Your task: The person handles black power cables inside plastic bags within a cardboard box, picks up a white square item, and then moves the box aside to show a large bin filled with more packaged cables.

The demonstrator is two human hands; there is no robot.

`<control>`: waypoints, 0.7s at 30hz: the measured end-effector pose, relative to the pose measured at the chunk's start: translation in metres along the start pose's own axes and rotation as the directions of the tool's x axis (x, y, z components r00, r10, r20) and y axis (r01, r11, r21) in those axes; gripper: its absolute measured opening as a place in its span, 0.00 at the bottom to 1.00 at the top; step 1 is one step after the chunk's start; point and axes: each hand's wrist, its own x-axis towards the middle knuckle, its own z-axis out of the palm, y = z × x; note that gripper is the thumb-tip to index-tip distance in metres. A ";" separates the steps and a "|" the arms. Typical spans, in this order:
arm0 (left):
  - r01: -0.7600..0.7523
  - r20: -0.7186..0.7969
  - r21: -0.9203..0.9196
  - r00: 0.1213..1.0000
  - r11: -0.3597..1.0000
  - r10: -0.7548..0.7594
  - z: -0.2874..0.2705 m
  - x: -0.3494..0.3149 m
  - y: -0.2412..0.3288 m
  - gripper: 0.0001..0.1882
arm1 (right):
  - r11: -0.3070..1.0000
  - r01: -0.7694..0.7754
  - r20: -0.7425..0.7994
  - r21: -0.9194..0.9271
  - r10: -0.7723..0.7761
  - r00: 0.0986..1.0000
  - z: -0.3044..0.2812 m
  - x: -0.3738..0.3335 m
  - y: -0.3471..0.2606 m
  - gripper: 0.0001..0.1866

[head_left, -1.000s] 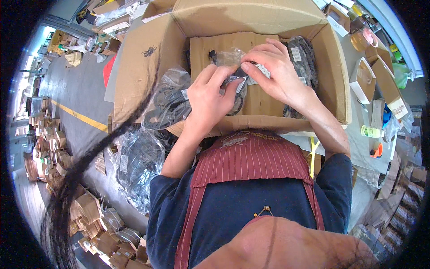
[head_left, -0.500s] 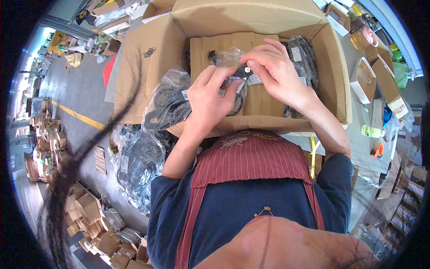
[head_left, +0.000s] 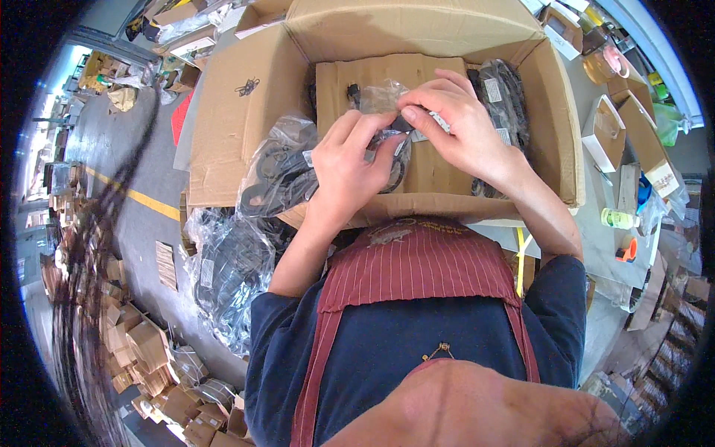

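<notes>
Over the open cardboard box [head_left: 387, 205], both my hands meet at a small black cable plug [head_left: 403, 122]. My left hand [head_left: 354, 153] is closed, thumb and forefinger pinching the plug from the left. The thumb and forefinger of my right hand [head_left: 454, 123] press on its other end and cover most of it. Clear plastic [head_left: 382, 97] bunches up behind the fingers. Beside my left wrist, a clear bag of coiled black cables [head_left: 279, 171] rests over the box's left front edge.
More bagged black cables [head_left: 503, 104] lie along the box's right inner wall, beside a cardboard sheet [head_left: 432, 167]. Below left is a heap of clear bags [head_left: 227, 276]. On the right-hand table stand a small bottle [head_left: 618, 218] and an orange tape dispenser [head_left: 627, 249]. Cartons [head_left: 149, 346] crowd the floor at left.
My right thumb and fingers have shifted slightly left over the plug, hiding the round white spot seen on it before. My left hand has stayed almost still.
</notes>
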 end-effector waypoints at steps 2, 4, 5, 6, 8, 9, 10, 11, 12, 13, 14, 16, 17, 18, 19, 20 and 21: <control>0.005 0.004 -0.001 1.000 1.000 -0.005 0.000 0.000 0.001 0.14 | 1.000 -0.006 0.030 0.009 0.006 1.000 -0.001 0.000 -0.001 0.07; 0.009 0.009 -0.003 1.000 1.000 -0.009 -0.001 0.000 0.002 0.14 | 1.000 -0.012 0.058 0.018 0.011 0.998 -0.002 0.000 -0.002 0.06; 0.013 0.015 0.000 1.000 1.000 -0.013 -0.002 0.000 0.002 0.14 | 1.000 0.005 0.060 0.021 -0.006 0.998 -0.002 0.000 -0.003 0.06; 0.017 0.020 0.003 1.000 1.000 -0.017 -0.002 0.000 0.002 0.14 | 0.999 0.022 0.062 0.024 -0.023 0.998 -0.003 0.000 -0.003 0.07; 0.009 0.015 0.000 1.000 1.000 -0.009 -0.001 0.000 0.002 0.14 | 0.999 0.029 0.058 0.041 -0.031 0.998 -0.002 -0.001 0.000 0.07; 0.001 0.008 -0.002 1.000 1.000 -0.001 -0.001 0.001 0.002 0.14 | 0.998 0.038 0.054 0.059 -0.041 0.998 -0.002 -0.001 0.001 0.08; 0.000 0.009 -0.002 1.000 1.000 0.000 0.000 0.000 0.002 0.14 | 0.998 0.037 0.053 0.059 -0.040 0.998 -0.001 -0.002 0.002 0.08; 0.004 0.007 -0.003 1.000 1.000 -0.004 0.000 0.000 0.002 0.14 | 0.997 0.048 0.045 0.065 -0.051 0.998 -0.001 -0.002 0.003 0.08; 0.007 0.006 -0.003 1.000 1.000 -0.007 0.000 0.000 0.001 0.14 | 0.996 0.059 0.037 0.071 -0.062 0.997 -0.002 -0.002 0.003 0.09; 0.007 0.006 -0.002 1.000 1.000 -0.007 0.000 -0.001 0.001 0.14 | 0.996 0.060 0.037 0.072 -0.062 0.997 -0.002 -0.002 0.003 0.09; 0.016 0.004 -0.013 1.000 1.000 -0.016 0.000 -0.001 0.000 0.14 | 0.995 0.064 0.024 0.075 -0.066 0.998 -0.002 -0.001 0.002 0.09; 0.024 0.003 -0.024 1.000 0.999 -0.024 -0.001 -0.001 0.001 0.14 | 0.995 0.068 0.011 0.077 -0.069 0.998 -0.003 0.000 0.001 0.10; 0.061 0.003 -0.040 0.998 0.997 -0.061 -0.002 -0.001 0.002 0.14 | 0.994 0.086 -0.021 0.060 -0.085 0.996 -0.003 0.002 0.001 0.10; 0.097 0.005 -0.055 0.995 0.994 -0.097 -0.002 0.000 0.002 0.14 | 0.994 0.103 -0.054 0.043 -0.101 0.993 -0.004 0.002 0.001 0.10; 0.096 0.004 -0.055 0.995 0.994 -0.096 -0.002 -0.001 0.002 0.14 | 0.994 0.104 -0.055 0.042 -0.102 0.993 -0.004 0.003 0.001 0.10; 0.107 -0.013 -0.077 0.994 0.991 -0.108 -0.001 -0.001 0.001 0.14 | 0.995 0.098 -0.062 0.028 -0.096 0.993 -0.005 0.003 0.001 0.10; 0.117 -0.031 -0.099 0.992 0.988 -0.120 -0.001 -0.001 0.000 0.15 | 0.996 0.091 -0.070 0.014 -0.090 0.993 -0.006 0.003 0.001 0.10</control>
